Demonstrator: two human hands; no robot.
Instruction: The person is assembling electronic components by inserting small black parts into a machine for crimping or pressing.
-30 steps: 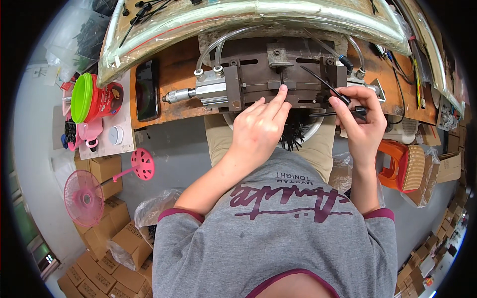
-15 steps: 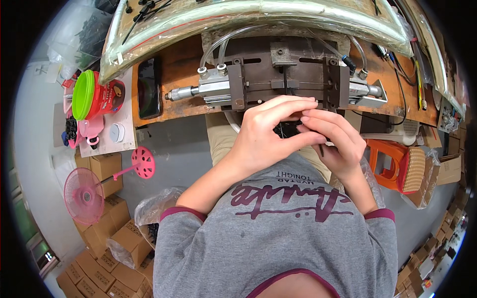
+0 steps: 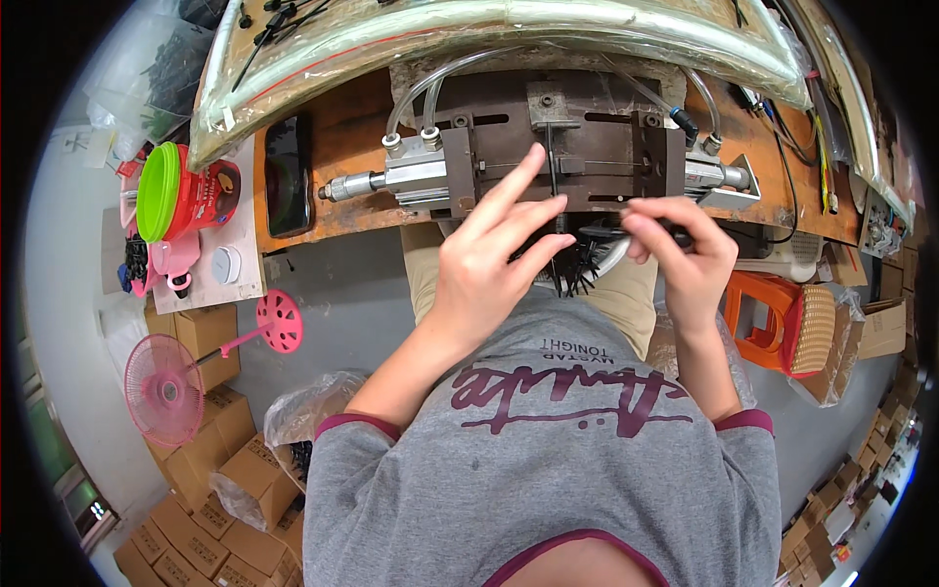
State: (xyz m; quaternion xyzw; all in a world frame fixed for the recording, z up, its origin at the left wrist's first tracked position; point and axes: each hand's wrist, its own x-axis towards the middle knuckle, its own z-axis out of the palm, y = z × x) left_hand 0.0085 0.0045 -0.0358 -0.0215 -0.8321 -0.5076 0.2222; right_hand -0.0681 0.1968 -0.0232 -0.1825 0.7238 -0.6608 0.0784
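My left hand point(image 3: 494, 254) is beside a thin black rod point(image 3: 553, 166) that runs down from the metal block of the bench fixture point(image 3: 509, 186). Its index finger is stretched out along the rod, and its thumb and other fingers are apart. To its right, my right hand point(image 3: 690, 245) has thumb and fingertips drawn together in front of the fixture's near edge. Whatever lies between those fingertips is too small or hidden to name. Several thin black pieces point(image 3: 579, 269) with spiky ends show in a bunch below and between the hands, over my lap.
Silver air cylinders point(image 3: 416, 176) with clear hoses flank the fixture. A phone point(image 3: 289, 176) lies on the bench at left, near a red and green bucket point(image 3: 191, 191). A pink fan point(image 3: 164, 389), cartons point(image 3: 205, 426) and an orange stool point(image 3: 768, 318) stand around.
My hands were close together, fingertips nearly meeting over the black pieces. Now they are apart: the left index finger points up along the rod, and the right hand has shifted right.
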